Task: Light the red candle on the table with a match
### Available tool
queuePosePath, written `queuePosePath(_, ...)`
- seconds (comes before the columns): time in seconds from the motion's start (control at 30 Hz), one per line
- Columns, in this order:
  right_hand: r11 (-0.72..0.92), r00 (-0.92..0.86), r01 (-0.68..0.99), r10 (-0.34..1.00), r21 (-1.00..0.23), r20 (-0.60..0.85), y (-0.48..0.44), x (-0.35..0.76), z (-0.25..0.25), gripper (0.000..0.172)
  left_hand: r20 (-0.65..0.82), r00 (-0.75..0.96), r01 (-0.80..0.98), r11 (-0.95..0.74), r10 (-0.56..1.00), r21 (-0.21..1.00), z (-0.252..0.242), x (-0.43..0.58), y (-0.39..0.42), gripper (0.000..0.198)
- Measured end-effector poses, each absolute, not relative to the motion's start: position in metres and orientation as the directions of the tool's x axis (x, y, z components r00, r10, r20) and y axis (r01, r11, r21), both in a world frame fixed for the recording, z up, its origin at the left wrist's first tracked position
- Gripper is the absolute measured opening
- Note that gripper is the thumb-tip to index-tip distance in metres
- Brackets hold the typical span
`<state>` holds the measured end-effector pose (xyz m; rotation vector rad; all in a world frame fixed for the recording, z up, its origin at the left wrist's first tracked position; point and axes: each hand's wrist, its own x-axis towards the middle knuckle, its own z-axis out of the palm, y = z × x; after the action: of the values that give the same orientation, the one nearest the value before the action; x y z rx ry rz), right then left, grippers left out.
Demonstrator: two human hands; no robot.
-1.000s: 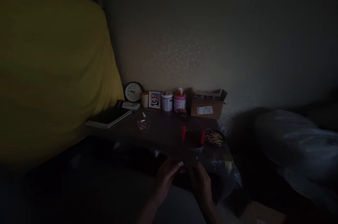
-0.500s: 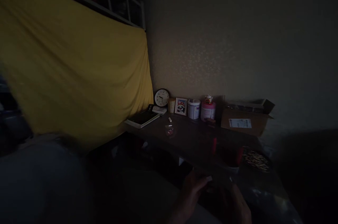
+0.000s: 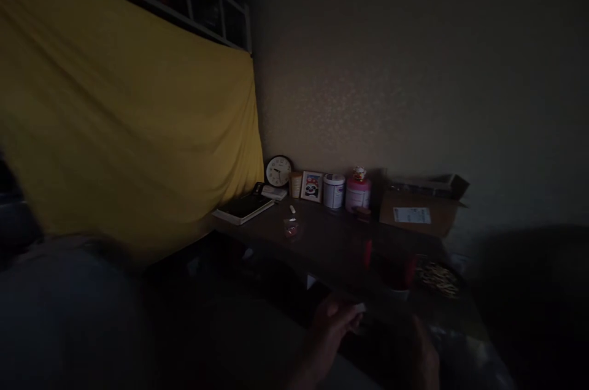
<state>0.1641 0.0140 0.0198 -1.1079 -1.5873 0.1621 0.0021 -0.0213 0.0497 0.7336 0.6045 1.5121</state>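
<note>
My left hand [image 3: 332, 325] is over the near edge of the dark table, thumb pressed down on curled fingers. Whether a small thing sits in that pinch is too dark to make out. To its right is my right hand [image 3: 424, 350], blurred and dim, its fingers hardly visible. Just beyond both hands stand two red upright pieces, a left one [image 3: 367, 253] and a right one [image 3: 410, 270], with a dark shape between them. Beside these lies a round dark dish [image 3: 439, 278] full of thin pale sticks.
Along the wall stand a clock [image 3: 278, 171], a framed panda picture [image 3: 311, 186], a white tub [image 3: 334, 191], a pink tub [image 3: 358, 195] and a cardboard box [image 3: 414, 218]. A small clear packet [image 3: 291, 228] and a book [image 3: 243, 208] lie on the table. A yellow cloth [image 3: 161, 108] hangs left.
The view has shifted slightly, so the table's things sit a little further left. My left fingers have drawn in under the thumb. My right hand has blurred, its fingertips no longer distinct.
</note>
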Motion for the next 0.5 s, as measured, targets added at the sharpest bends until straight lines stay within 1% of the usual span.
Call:
queuePosePath(0.07, 0.462, 0.144, 0.587, 0.748, -0.664, 0.648, 0.018, 0.172, 0.021, 0.030, 0.069, -0.008, -0.657, -0.057, 0.998, 0.752, 0.040, -0.001, -0.019, 0.023)
queuePosePath(0.17, 0.366, 0.238, 0.535, 0.799, -0.761, 0.552, 0.016, 0.176, 0.025, 0.031, 0.026, 0.011, -0.647, -0.013, 1.000, 0.763, 0.030, -0.005, -0.017, 0.023)
queuePosePath(0.33, 0.393, 0.274, 0.401, 0.811, -0.828, 0.518, 0.008, 0.164, 0.030, 0.029, -0.085, 0.004, -0.655, 0.067, 0.996, 0.753, 0.025, -0.006, -0.017, 0.030)
queuePosePath(0.5, 0.395, 0.326, 0.350, 0.799, -0.849, 0.506, 0.008, 0.163, 0.032, 0.028, -0.088, -0.009, -0.630, 0.063, 0.996, 0.774, 0.014, -0.010, -0.008, 0.033)
